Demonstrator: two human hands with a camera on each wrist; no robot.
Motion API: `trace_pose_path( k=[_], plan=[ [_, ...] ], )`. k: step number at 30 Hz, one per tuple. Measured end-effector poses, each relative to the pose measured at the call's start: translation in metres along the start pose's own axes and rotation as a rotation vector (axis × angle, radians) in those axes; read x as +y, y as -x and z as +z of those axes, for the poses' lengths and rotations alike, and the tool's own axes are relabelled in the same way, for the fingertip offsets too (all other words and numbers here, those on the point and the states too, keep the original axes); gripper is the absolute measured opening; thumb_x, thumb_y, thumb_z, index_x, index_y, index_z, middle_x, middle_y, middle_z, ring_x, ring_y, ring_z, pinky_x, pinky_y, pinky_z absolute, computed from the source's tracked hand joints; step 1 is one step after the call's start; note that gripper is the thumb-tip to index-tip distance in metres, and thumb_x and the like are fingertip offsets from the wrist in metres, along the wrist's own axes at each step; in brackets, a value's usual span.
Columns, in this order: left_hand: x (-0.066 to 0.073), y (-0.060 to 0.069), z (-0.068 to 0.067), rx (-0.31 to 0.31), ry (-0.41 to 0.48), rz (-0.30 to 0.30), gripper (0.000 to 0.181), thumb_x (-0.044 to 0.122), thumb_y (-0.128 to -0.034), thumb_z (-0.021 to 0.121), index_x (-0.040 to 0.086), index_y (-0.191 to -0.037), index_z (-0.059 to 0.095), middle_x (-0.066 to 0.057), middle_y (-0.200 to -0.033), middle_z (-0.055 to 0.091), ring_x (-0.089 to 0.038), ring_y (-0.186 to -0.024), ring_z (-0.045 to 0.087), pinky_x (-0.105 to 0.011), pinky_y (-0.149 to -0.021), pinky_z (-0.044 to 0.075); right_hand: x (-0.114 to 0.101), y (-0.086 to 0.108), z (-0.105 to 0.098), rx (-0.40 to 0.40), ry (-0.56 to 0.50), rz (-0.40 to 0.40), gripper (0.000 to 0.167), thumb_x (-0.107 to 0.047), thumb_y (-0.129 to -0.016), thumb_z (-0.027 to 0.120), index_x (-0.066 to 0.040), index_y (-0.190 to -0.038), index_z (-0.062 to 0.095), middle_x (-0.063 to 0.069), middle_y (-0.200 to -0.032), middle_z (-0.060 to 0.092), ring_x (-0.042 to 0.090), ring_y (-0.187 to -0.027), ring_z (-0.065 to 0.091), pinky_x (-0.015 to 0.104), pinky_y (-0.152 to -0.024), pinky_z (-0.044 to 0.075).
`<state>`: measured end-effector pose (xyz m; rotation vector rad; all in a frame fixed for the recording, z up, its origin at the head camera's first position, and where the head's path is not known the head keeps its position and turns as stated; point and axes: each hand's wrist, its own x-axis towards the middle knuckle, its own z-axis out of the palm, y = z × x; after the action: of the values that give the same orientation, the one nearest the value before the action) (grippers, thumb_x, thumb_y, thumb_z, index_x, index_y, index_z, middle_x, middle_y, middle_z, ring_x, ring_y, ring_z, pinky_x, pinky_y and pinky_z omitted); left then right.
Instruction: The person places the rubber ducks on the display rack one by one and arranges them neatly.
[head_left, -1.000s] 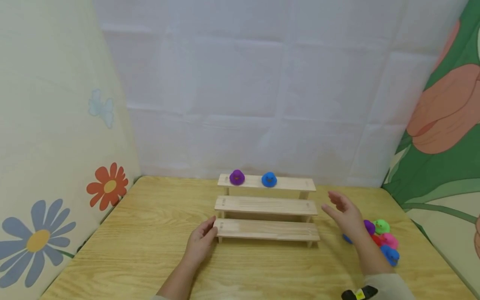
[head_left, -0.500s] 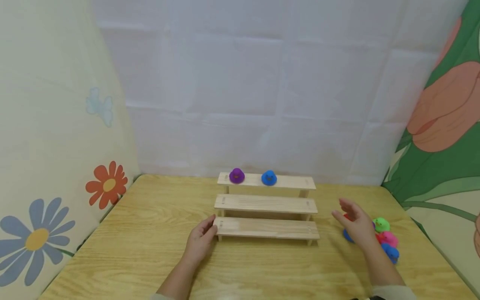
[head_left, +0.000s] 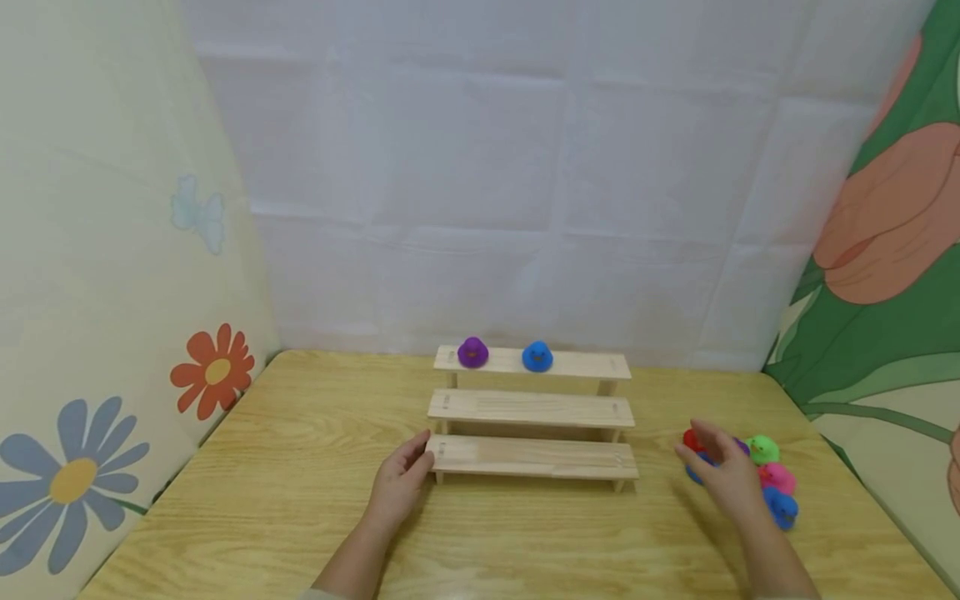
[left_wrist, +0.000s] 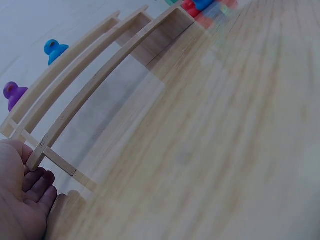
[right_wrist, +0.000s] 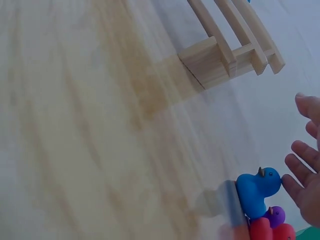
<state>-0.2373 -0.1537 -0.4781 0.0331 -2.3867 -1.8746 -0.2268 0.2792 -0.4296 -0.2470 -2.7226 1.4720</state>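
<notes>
A three-tier wooden step stand (head_left: 532, 409) stands on the table. My left hand (head_left: 400, 481) holds the left end of its lowest step, thumb above and fingers below in the left wrist view. On the top step sit a purple rubber duck (head_left: 472, 354) and a blue rubber duck (head_left: 537, 358), apart from each other. My right hand (head_left: 727, 477) hovers over a cluster of rubber ducks at the right, thumb and fingers spread, holding nothing. A blue duck (right_wrist: 256, 191) is nearest its fingertips in the right wrist view. The hand partly hides the cluster.
Around the right hand are a red duck (head_left: 691, 440), a green duck (head_left: 763, 450), a pink duck (head_left: 778, 479) and another blue duck (head_left: 782, 508). A white cloth backdrop (head_left: 480, 167) hangs behind the wood-grain table (head_left: 300, 467). Printed panels flank both sides.
My right hand has moved right and down from beside the stand to over the duck cluster, uncovering a red duck at its left. The left hand stays at the stand.
</notes>
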Motion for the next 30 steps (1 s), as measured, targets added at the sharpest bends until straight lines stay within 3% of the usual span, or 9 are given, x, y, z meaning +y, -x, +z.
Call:
trace_pose_path(
  k=[12,19,30],
  plan=[
    [0.003,0.002,-0.002,-0.008,0.015,-0.009,0.046,0.01,-0.1007,0.05,-0.006,-0.143,0.044,-0.025,-0.146,0.046,-0.034,-0.137,0.044,-0.037,-0.111,0.042,0.01,0.004,0.0,0.018,0.011,0.025,0.075,-0.043,-0.094,0.063,-0.002,-0.15,0.034,0.024,-0.155,0.033,0.039,-0.146,0.026,0.054,-0.121,0.023],
    [0.001,0.0,0.0,0.001,0.003,-0.005,0.044,0.009,-0.0999,0.051,-0.006,-0.142,0.046,-0.024,-0.145,0.048,-0.034,-0.136,0.045,-0.043,-0.112,0.04,0.019,0.004,0.002,0.029,0.044,0.046,0.074,-0.045,-0.094,0.061,-0.003,-0.15,0.035,0.026,-0.154,0.033,0.042,-0.144,0.026,0.055,-0.119,0.025],
    [0.003,0.001,0.0,-0.011,0.014,-0.022,0.046,0.01,-0.1003,0.05,-0.004,-0.143,0.044,-0.023,-0.147,0.047,-0.033,-0.137,0.044,-0.038,-0.111,0.042,0.023,0.005,0.004,0.066,0.008,0.051,0.071,-0.039,-0.095,0.063,-0.002,-0.149,0.035,0.025,-0.154,0.035,0.041,-0.145,0.027,0.054,-0.119,0.025]
  ],
)
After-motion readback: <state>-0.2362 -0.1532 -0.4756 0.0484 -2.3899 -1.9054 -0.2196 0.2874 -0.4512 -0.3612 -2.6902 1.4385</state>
